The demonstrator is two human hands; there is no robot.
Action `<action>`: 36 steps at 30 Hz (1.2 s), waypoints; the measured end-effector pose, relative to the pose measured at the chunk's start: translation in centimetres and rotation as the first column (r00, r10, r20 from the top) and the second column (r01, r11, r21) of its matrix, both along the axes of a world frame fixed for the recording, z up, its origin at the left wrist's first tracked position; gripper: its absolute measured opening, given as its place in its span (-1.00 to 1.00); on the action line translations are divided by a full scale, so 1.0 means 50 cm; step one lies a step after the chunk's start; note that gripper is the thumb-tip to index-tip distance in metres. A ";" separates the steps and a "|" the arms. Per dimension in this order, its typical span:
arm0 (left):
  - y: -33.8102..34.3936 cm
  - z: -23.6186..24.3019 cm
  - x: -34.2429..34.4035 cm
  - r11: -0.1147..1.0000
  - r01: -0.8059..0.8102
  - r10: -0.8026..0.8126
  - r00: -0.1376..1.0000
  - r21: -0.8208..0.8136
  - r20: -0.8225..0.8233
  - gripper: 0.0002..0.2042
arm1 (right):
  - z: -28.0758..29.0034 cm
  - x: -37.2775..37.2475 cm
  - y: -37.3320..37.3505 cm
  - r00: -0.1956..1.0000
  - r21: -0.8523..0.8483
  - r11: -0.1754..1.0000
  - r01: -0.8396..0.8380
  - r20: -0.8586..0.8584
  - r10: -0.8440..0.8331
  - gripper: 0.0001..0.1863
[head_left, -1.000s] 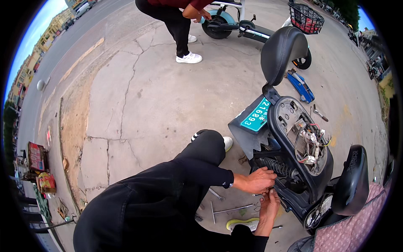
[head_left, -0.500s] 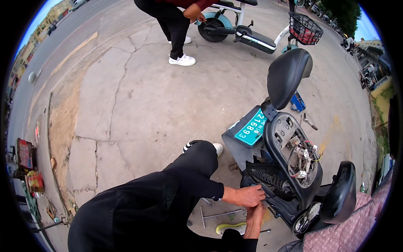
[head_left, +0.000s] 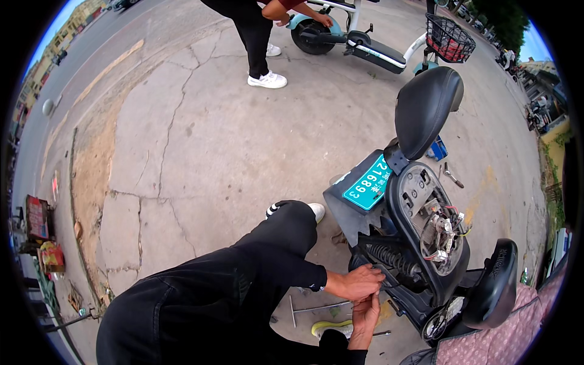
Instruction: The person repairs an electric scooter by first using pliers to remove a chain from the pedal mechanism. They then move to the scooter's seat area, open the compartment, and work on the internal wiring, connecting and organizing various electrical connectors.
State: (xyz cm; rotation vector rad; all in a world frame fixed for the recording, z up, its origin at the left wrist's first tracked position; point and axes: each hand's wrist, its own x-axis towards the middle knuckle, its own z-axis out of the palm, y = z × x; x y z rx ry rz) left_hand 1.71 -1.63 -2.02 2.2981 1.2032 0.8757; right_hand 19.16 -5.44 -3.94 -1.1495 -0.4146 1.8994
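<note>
In the head view, looking down at cracked concrete pavement (head_left: pixel 243 146), a person in black crouches beside a black scooter (head_left: pixel 413 238) at the right. The left hand (head_left: pixel 358 282) and the right hand (head_left: pixel 366 312) meet low on the scooter's near side, just below its coil-spring shock absorber (head_left: pixel 392 258). The fingers of both are bent and their tips come close together; whether they grip something small cannot be told.

The scooter's top is open, showing tangled wires (head_left: pixel 443 234). A padded black backrest (head_left: pixel 427 112) stands behind the opening, with a teal plate (head_left: pixel 365 184) below it. A T-shaped metal tool (head_left: pixel 320 308) lies on the ground left of the right hand. Beyond the scooter lie a ratchet-like tool (head_left: pixel 452 175) and a partly hidden blue object (head_left: pixel 437 149). A pink patterned cloth (head_left: pixel 505 334) fills the lower right.

At the top, another person (head_left: pixel 252 42) bends beside a white and pale-blue scooter (head_left: pixel 374 52) with a black basket (head_left: pixel 449 39).
</note>
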 end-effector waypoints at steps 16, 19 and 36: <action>-0.005 0.011 -0.005 0.997 0.032 -0.036 0.998 -0.065 -0.054 -0.81 | 0.012 -0.014 -0.009 0.955 0.007 0.992 0.127 0.269 -0.124 -0.82; -0.001 0.005 -0.010 0.999 0.017 -0.020 0.996 -0.035 -0.084 -0.79 | 0.025 -0.031 -0.002 0.923 0.039 0.989 0.146 0.356 -0.150 -0.84; 0.023 0.012 -0.108 0.985 0.063 -0.128 0.885 -0.159 -0.447 -0.66 | 0.273 -0.041 -0.087 0.307 0.401 0.766 -0.503 0.911 -0.275 -0.60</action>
